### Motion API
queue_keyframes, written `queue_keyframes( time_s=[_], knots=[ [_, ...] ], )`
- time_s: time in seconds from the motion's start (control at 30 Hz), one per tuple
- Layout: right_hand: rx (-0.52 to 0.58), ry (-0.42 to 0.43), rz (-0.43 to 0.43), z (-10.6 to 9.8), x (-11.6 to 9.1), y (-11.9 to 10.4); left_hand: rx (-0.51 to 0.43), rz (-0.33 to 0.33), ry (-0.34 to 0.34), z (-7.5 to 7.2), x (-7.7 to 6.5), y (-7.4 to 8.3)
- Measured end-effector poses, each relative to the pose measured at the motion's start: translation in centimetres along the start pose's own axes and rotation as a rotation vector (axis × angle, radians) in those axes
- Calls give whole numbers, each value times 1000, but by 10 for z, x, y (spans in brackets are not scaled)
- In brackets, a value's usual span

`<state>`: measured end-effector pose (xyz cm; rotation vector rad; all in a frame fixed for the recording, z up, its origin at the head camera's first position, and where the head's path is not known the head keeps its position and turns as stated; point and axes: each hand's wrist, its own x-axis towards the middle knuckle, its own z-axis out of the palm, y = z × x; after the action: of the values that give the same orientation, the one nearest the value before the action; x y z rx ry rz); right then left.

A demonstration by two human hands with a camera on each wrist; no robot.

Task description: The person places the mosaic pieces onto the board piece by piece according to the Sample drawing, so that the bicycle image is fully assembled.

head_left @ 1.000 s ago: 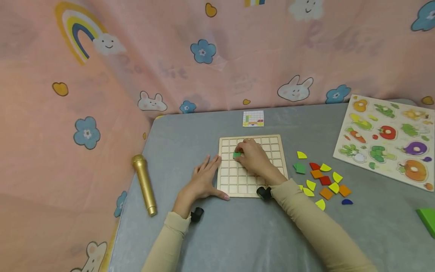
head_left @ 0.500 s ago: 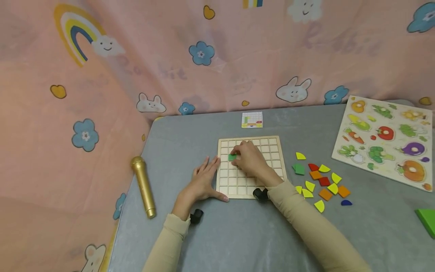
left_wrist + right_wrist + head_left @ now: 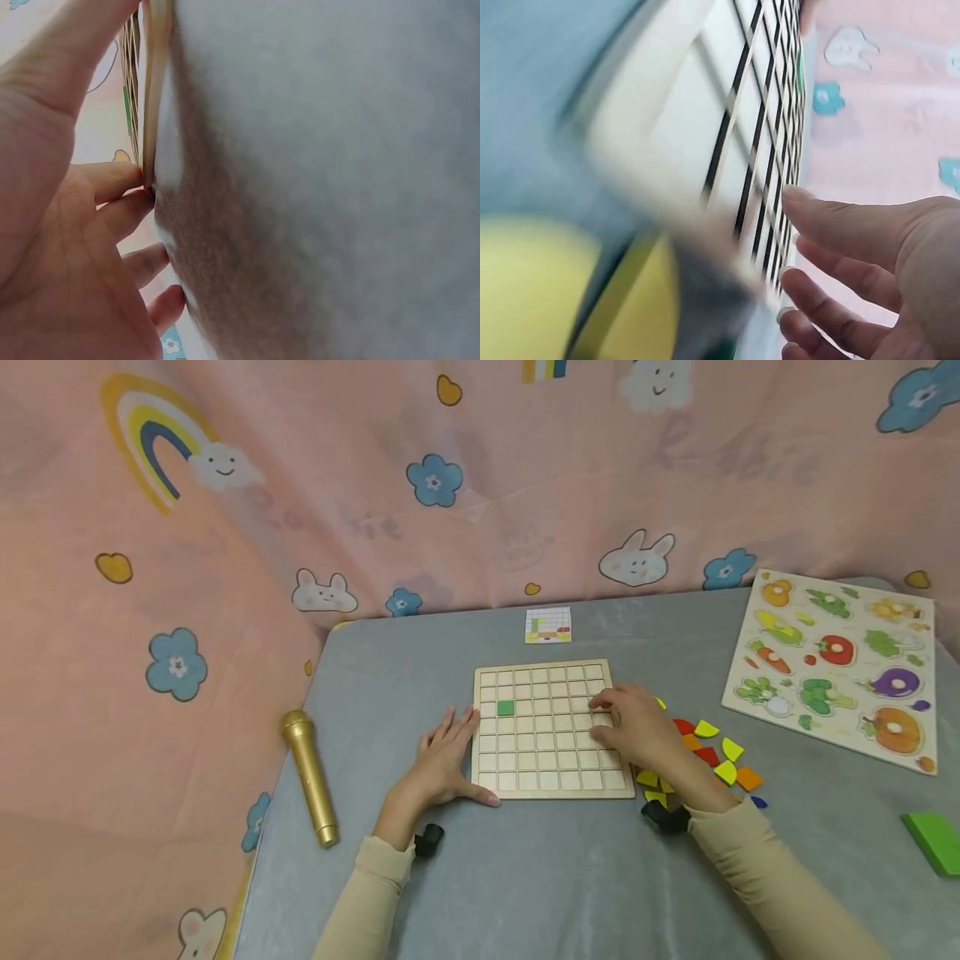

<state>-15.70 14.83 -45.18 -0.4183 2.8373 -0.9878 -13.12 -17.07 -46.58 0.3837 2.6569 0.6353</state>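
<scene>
A wooden grid board (image 3: 546,760) lies on the grey table, and one green square piece (image 3: 506,707) sits in a cell near its left side. My left hand (image 3: 444,767) rests against the board's left edge, fingers extended and thumb by the front corner. In the left wrist view, the fingertips of that hand (image 3: 82,247) meet the board's rim (image 3: 155,90). Over the right edge of the board is my right hand (image 3: 637,727), its fingers loosely bent and holding nothing. The right wrist view has this hand (image 3: 885,277) beside the grid, thumb and fingers apart.
Several yellow, red and orange pieces (image 3: 707,756) lie right of the board, partly hidden by the right hand. A small pattern card (image 3: 548,625) lies behind the board. A vegetable puzzle (image 3: 832,672) is at back right, a gold microphone (image 3: 311,781) at left, a green block (image 3: 932,843) at far right.
My right hand has let go of the green square, leaving it in the grid, and has moved right to the board's edge. The left hand stays at the left edge.
</scene>
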Motion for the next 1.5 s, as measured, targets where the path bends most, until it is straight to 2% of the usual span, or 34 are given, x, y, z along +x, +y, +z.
queue_keyframes(
  time_s=[0.1,0.37,0.73,0.9,1.03,1.23,1.5],
  knots=[
    [-26,-7,44,-9,-13,13,-2,-8,-3,0,-1,-1],
    [-77,22,88,-20,-36,41,-13,-10,0,1,-3,-2],
    [-80,91,61,-19,-37,47,-27,-15,4,-1,-4,-4],
    [-66,95,43,-19,-30,37,-26,-9,3,-1,-2,-5],
    [-47,96,-9,-12,-20,21,-26,-1,2,-1,-2,-6],
    [17,91,-96,10,7,-10,-22,1,2,-1,-2,-5],
    [27,48,-157,43,34,-45,-13,5,3,0,0,-3]
  ],
)
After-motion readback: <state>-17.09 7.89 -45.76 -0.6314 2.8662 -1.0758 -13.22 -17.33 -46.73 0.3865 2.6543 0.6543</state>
